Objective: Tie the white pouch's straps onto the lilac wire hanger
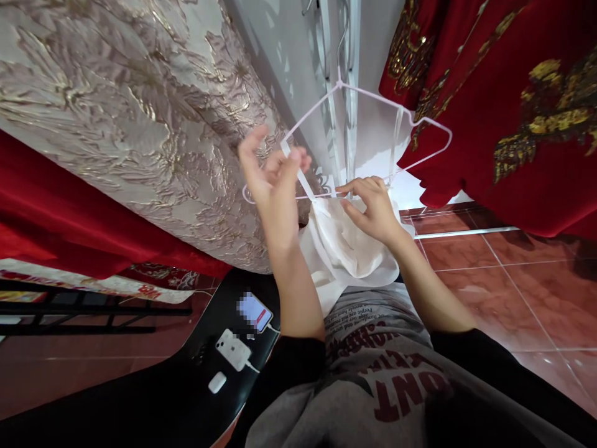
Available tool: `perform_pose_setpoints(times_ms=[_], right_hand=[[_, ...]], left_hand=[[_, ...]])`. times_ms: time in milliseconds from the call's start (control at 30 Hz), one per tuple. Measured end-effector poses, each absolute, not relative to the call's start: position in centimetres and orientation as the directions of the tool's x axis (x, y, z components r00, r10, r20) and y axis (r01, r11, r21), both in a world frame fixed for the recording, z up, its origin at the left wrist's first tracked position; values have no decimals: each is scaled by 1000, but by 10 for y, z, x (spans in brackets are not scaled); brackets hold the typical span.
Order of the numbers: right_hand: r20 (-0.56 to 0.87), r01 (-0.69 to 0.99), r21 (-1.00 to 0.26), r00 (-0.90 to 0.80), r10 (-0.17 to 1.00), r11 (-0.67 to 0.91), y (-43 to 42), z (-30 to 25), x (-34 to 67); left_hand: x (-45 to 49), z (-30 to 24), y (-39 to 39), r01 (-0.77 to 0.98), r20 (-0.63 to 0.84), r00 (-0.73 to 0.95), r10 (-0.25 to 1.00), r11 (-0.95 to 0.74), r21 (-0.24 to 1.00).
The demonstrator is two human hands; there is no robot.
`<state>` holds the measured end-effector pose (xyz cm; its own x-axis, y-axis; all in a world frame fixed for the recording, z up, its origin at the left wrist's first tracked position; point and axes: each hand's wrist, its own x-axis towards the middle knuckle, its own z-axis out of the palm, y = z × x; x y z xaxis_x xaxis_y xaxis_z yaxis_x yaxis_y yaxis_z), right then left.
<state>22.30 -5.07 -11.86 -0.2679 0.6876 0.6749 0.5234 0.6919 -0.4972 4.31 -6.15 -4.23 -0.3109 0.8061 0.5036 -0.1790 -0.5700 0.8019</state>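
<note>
A pale pink hanger (368, 91) hangs by its metal hook in front of me. White straps (305, 180) loop over its two shoulders, joined to a white strappy garment (359, 249) that drapes below against my shirt. My left hand (277, 180) is raised at the hanger's left shoulder, slightly blurred, its fingers apart and its thumb beside the left strap. Lower and to the right, my right hand (370, 208) pinches the garment's top edge near the hanger's bottom bar. Whether it also grips the bar is hard to see.
Shiny floral fabric (140, 124) hangs close on the left, and red embroidered cloth (513, 124) on the right. White metal uprights (352, 37) stand behind the hanger. A black bench (196, 330) carries a lit phone (257, 311), a white phone (233, 350) and a small white case (217, 382).
</note>
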Motion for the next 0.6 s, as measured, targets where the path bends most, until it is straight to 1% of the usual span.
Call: perform_pose_setpoints(times_ms=[67, 133, 167, 233, 267, 300, 333, 367, 433, 467, 500, 533, 567, 600], right_hand=[[664, 503, -513, -280, 693, 695, -52, -115, 225], [650, 497, -521, -297, 700, 694, -53, -113, 227], [646, 500, -521, -299, 702, 692, -53, -113, 227], [651, 513, -513, -289, 702, 688, -53, -115, 226], [659, 520, -506, -281, 697, 688, -53, -117, 225], [669, 527, -496, -276, 690, 691, -53, -119, 223], [678, 533, -483, -275, 682, 695, -53, -121, 220], [688, 539, -466, -279, 670, 702, -54, -123, 217], [707, 540, -427, -300, 640, 725, -58, -125, 211], [721, 530, -414, -306, 622, 740, -61, -126, 209], [743, 517, -412, -286, 605, 751, -63, -125, 208], [776, 506, -423, -225, 589, 752, -66, -125, 209], [813, 502, -447, -117, 570, 740, -67, -123, 212], [839, 503, -482, 28, 544, 717, -66, -121, 216]], left_hand=[[31, -33, -60, -247, 526, -323, 787, -606, 756], [16, -36, -59, -272, 531, -422, 735, -661, 700], [9, -43, -59, -241, 523, -512, 681, -699, 674], [2, -66, -59, -101, 482, -712, 510, -755, 648], [2, -78, -59, -27, 449, -782, 432, -744, 668], [6, -91, -59, 4, 419, -821, 387, -730, 683], [12, -102, -58, -27, 382, -828, 410, -710, 704], [20, -110, -58, -100, 352, -782, 515, -660, 745], [40, -118, -59, -243, 327, -579, 747, -541, 805], [49, -118, -60, -291, 318, -479, 819, -489, 822], [56, -117, -61, -322, 315, -409, 856, -459, 828], [61, -114, -63, -341, 315, -377, 871, -446, 827], [63, -112, -64, -351, 315, -368, 875, -445, 824], [63, -109, -64, -357, 316, -368, 875, -447, 820]])
